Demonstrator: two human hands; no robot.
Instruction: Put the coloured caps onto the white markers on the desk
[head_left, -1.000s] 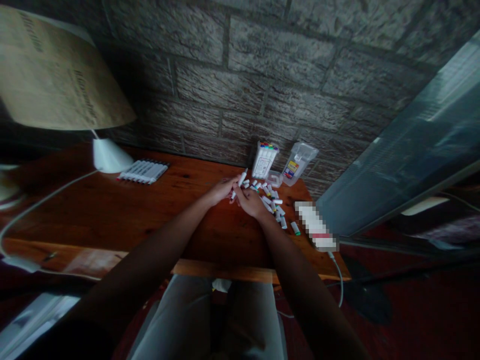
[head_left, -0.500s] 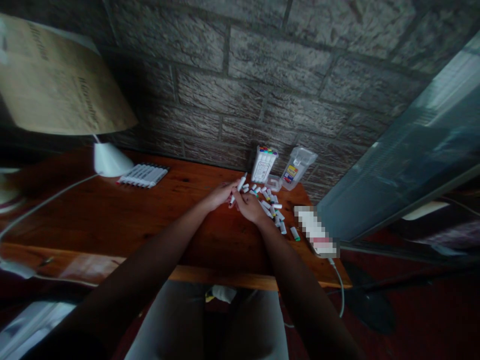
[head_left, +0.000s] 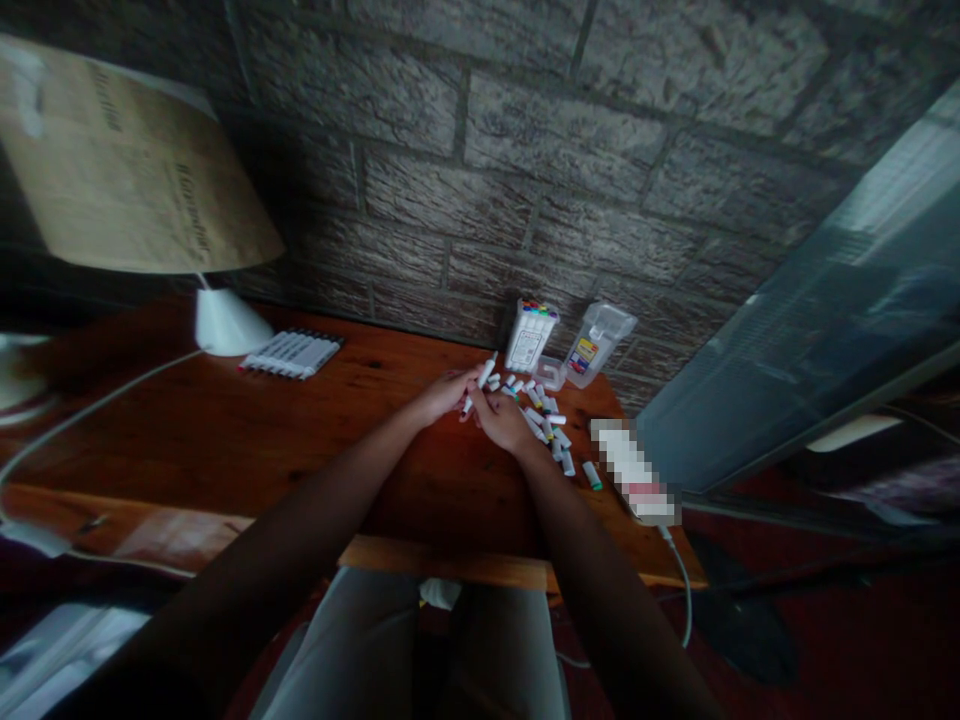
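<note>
Both of my hands meet over the wooden table around one white marker (head_left: 487, 372). Its uncapped tip points up and away from me. My left hand (head_left: 448, 394) is closed on the barrel from the left. My right hand (head_left: 501, 416) is closed too, its thumb side against the marker's lower part; how much of it the right fingers grip is partly hidden. Just right of the hands lies a scatter of white marker caps (head_left: 556, 420) with coloured ends. Behind them stands a clear case full of markers (head_left: 531, 338), and beside it leans an open clear case (head_left: 597, 345).
A row of white markers (head_left: 292, 353) lies at the left by a lamp (head_left: 229, 322) with a paper shade. A small clear lid (head_left: 550, 374) sits between the cases. A pixelated white device (head_left: 632, 470) with a cable is at the right edge. A stone wall (head_left: 420, 190) closes the back.
The view has shifted slightly, so everything sits a little lower and to the right. Both hands stay together on the marker, with little visible movement.
</note>
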